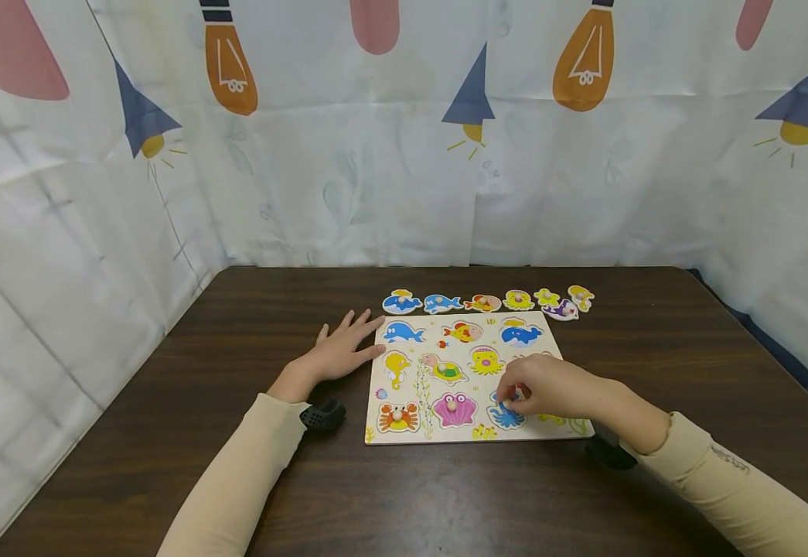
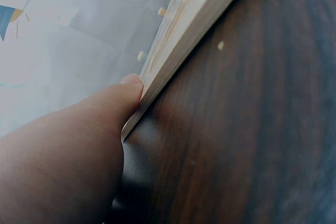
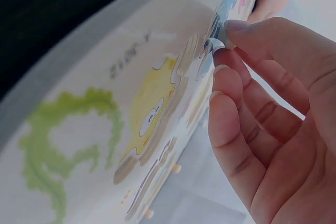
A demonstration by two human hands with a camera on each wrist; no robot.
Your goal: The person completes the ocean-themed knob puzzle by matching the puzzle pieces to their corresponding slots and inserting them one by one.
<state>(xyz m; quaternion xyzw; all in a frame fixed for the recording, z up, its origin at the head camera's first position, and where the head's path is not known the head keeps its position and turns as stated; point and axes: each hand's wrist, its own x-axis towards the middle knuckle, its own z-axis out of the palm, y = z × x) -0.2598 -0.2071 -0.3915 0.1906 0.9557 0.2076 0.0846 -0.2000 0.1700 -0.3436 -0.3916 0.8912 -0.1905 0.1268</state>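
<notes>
A wooden sea-animal puzzle board [image 1: 414, 387] lies on the table. Thumb and forefinger of my right hand [image 1: 550, 387] pinch the knob of a blue octopus puzzle piece [image 1: 506, 418] at the board's lower right; the hand hides its upper part. My left hand [image 1: 341, 352] has its fingers spread at the board's left side, and its thumb [image 2: 128, 90] touches the edge. Knobbed pieces sit in the board: a crab [image 1: 398, 418], a pink shell [image 1: 454, 410] and a turtle [image 1: 444, 370]. Other spots show printed animals, among them a yellow starfish [image 3: 152, 108], seen in the right wrist view.
Behind the board, several loose pieces form a row: a whale [image 1: 401, 302], a dolphin [image 1: 441, 304], a red fish [image 1: 483, 303], a yellow octopus [image 1: 518, 300] and more at the right end. The brown table [image 1: 292, 309] meets a patterned curtain [image 1: 404, 193] at its back.
</notes>
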